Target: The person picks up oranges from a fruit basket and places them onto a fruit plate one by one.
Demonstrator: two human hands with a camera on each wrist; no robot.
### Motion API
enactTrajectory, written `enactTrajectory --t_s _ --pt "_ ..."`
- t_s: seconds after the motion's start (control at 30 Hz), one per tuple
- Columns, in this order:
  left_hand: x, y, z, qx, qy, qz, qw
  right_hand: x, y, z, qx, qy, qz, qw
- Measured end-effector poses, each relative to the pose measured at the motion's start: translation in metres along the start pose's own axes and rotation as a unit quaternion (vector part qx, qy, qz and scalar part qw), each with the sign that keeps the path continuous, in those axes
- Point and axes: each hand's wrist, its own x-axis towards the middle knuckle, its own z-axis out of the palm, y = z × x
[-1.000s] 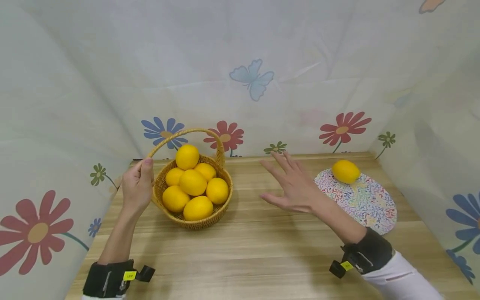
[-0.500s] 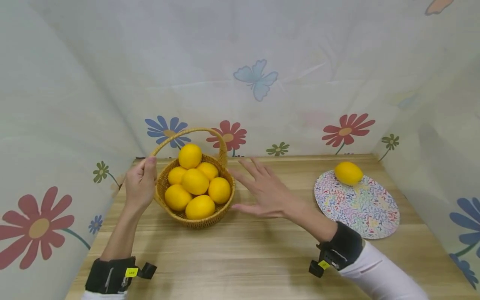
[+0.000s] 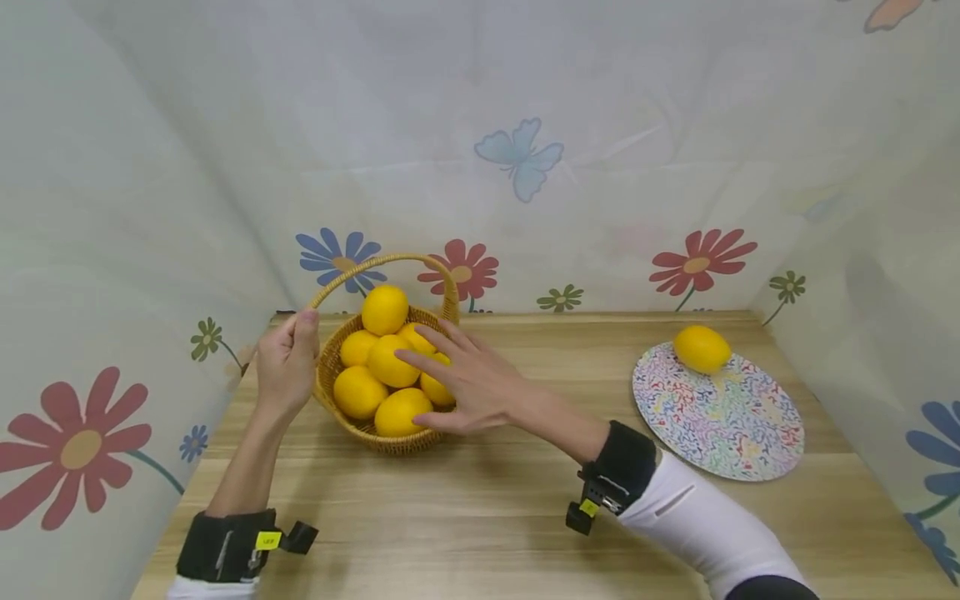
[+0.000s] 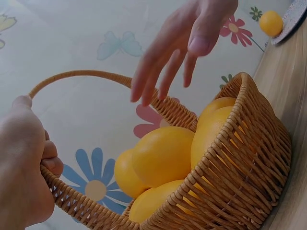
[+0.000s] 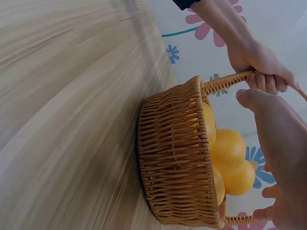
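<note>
A wicker basket point(image 3: 399, 446) filled with several yellow lemons point(image 3: 393, 361) stands at the left of the table. My left hand point(image 3: 287, 365) grips the left side of its arched handle point(image 3: 390, 259); the left wrist view shows the fingers of that hand point(image 4: 24, 163) curled round the wicker. Above the lemons on the basket's right side hovers my right hand point(image 3: 476, 383), fingers spread and holding nothing. In the left wrist view this hand point(image 4: 184, 43) hangs over the fruit without touching it.
One more lemon point(image 3: 702, 349) lies at the back edge of a round speckled mat point(image 3: 720, 417) on the right of the wooden table point(image 3: 480, 517). Flower-printed sheeting point(image 3: 600, 208) encloses the back and both sides.
My right hand has moved left from the middle of the table to above the basket. My left hand keeps its grip on the handle, and the basket stands where it was.
</note>
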Motion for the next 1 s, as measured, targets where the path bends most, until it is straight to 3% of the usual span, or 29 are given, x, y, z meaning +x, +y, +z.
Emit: enactTrajectory --t_s 0.2,0.53,1.0 --pt "0.002 0.001 -0.002 0.002 0.0 0.002 1.0 0.027 -0.005 0.002 -0.004 0.002 -0.018 0.9998" --pt "0.002 -0.002 0.001 -0.006 0.007 0.0 1.0 0.058 -0.009 0.01 0.009 -0.002 -0.011 0.9999" --pt "0.0 -0.001 0.002 -0.003 0.011 0.001 0.9999 0.075 -0.012 0.025 0.056 -0.019 0.022 0.998"
